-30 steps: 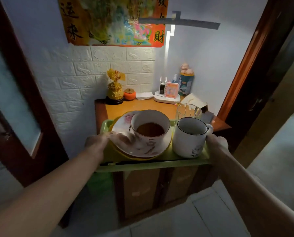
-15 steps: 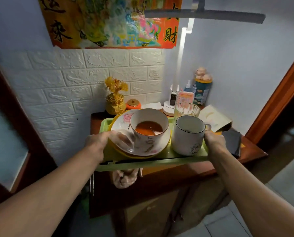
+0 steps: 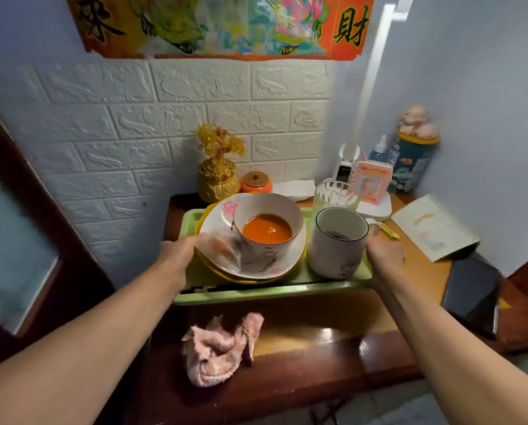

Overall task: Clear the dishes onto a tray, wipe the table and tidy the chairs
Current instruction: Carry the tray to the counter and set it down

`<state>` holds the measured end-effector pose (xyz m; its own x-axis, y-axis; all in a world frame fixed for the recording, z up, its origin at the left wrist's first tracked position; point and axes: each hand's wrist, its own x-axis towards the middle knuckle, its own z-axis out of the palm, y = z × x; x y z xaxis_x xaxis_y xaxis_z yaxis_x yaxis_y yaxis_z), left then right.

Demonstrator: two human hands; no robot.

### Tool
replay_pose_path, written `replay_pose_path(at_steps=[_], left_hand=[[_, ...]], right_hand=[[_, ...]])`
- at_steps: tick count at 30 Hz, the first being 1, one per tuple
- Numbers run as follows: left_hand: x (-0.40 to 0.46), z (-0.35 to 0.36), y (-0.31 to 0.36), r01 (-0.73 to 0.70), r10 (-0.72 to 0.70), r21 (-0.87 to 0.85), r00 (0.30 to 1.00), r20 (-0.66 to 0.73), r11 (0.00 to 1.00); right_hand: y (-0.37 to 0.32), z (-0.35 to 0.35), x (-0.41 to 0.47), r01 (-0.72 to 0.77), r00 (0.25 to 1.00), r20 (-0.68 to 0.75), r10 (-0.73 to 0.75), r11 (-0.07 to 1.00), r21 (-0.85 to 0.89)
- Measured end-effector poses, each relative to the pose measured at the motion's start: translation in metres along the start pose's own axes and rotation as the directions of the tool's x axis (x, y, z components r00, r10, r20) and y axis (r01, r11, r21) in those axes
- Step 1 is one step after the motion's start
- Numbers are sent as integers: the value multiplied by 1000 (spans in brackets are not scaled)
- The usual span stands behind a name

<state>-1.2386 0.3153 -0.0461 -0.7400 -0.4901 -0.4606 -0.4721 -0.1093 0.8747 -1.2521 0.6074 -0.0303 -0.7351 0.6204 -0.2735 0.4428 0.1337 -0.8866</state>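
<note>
Apparently both hands — left hand, right hand — gripping loaded tray.

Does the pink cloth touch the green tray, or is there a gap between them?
Apart. The head view shows a strip of bare brown table top between the pink cloth and the near rim of the green tray.

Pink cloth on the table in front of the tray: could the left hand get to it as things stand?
Probably not right now. The left hand grips the left edge of the green tray, which is loaded with dishes. The pink cloth lies uncovered on the table with nothing over it, so once the tray is let go, the way looks free.
</note>
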Motion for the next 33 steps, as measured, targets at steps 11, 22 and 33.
replay_pose_path(at_steps=[11,22,33], left_hand=[[26,11,-20,9,-8,13,998,-62,1000],[37,16,-33,12,-6,62,995,-96,998],[44,21,-35,-1,37,256,990,-136,967]], right_hand=[[18,19,25,-46,998,26,49,994,-95],[32,27,34,-46,999,18,48,992,-116],[43,35,54,-32,999,-6,32,978,-207]])
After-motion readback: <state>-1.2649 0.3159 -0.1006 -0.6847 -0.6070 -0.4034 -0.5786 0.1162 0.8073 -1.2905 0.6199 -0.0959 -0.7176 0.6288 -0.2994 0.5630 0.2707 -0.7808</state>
